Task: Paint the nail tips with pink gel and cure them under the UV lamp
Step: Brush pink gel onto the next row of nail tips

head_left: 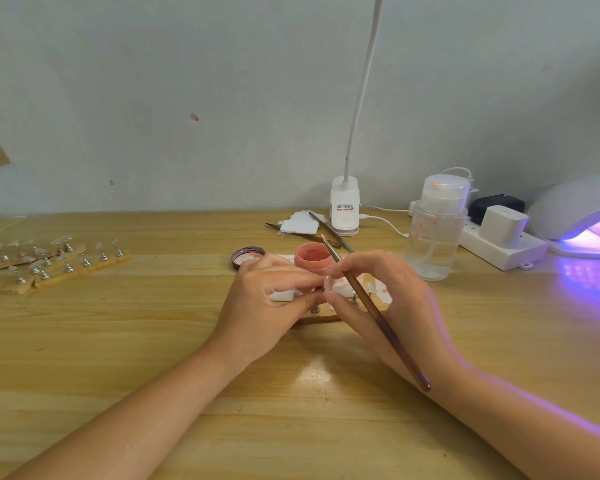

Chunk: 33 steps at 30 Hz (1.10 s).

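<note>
My left hand [267,303] and my right hand [388,299] meet at the table's middle. Between their fingertips is a small clear nail tip [327,283], pinched by my left fingers. My right hand also holds a long brown brush [371,311], its bristle end pointing up over the open jar of pink gel [311,258]. The jar's lid [246,256] lies to its left. Under my hands a wooden strip with metal nail stands [354,301] is partly hidden. The white UV lamp [579,213] glows purple at the far right.
Several nail tips on metal stands sit on wooden strips [66,265] at the left. Behind the jar lie tweezers and white paper pieces [300,225], a clip desk lamp [344,211], a clear pump bottle [433,230] and a white power strip [499,237].
</note>
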Motion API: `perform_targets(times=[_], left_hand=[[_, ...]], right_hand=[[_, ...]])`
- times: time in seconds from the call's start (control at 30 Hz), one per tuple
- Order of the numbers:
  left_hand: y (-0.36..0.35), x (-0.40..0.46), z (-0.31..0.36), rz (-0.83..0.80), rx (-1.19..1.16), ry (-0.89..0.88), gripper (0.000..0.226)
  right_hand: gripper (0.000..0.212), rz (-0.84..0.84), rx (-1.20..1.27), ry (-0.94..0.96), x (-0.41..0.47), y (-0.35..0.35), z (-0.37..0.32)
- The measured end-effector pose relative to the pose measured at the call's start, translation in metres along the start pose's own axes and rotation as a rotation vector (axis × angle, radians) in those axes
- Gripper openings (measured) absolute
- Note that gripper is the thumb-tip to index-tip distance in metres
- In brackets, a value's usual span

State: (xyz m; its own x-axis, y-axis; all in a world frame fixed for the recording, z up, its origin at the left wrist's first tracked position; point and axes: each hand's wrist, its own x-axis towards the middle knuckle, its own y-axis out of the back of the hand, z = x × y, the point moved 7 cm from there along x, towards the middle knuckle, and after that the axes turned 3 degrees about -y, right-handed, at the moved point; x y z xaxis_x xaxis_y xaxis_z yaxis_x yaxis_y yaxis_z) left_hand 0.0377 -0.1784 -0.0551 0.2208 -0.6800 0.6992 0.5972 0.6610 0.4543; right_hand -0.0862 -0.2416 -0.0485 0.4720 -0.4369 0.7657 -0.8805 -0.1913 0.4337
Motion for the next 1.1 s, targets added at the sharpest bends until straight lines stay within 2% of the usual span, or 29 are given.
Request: perform_targets(times=[0.07,0.13,0.3,0.47,0.6,0.8,0.97,1.1], left_hand=[[-0.001,0.0,-0.001,-0.011,0.002,0.005,0.029],[-0.002,-0.001,-0.003,-0.037,-0.001,0.019,0.037],[-0.008,-0.002,-0.016,-0.119,-0.01,0.104,0.04],[-0.011,-0.004,-0.026,-0.146,0.04,0.167,0.044],[-0.015,-0.005,-0.031,-0.184,0.005,0.219,0.041],[-0.016,-0.006,-0.038,-0.196,-0.032,0.273,0.036],[-0.017,-0.006,-0.038,-0.204,-0.036,0.275,0.035],[-0.017,-0.006,-0.038,-0.216,-0.037,0.282,0.035]], right_hand=[[0.029,-0.015,0.062,-0.05,0.0,0.0,0.004],[0.034,-0.016,0.115,-0.114,0.0,0.002,0.01],[0.037,-0.065,0.12,-0.207,0.002,0.001,0.021],[0.039,-0.15,0.035,-0.195,0.003,-0.005,0.021],[0.029,-0.187,0.017,-0.192,0.002,-0.008,0.022],[0.032,-0.216,-0.014,-0.186,0.001,-0.012,0.024],[0.024,-0.225,-0.025,-0.197,0.001,-0.012,0.026],[0.031,-0.213,-0.024,-0.199,0.001,-0.011,0.025]])
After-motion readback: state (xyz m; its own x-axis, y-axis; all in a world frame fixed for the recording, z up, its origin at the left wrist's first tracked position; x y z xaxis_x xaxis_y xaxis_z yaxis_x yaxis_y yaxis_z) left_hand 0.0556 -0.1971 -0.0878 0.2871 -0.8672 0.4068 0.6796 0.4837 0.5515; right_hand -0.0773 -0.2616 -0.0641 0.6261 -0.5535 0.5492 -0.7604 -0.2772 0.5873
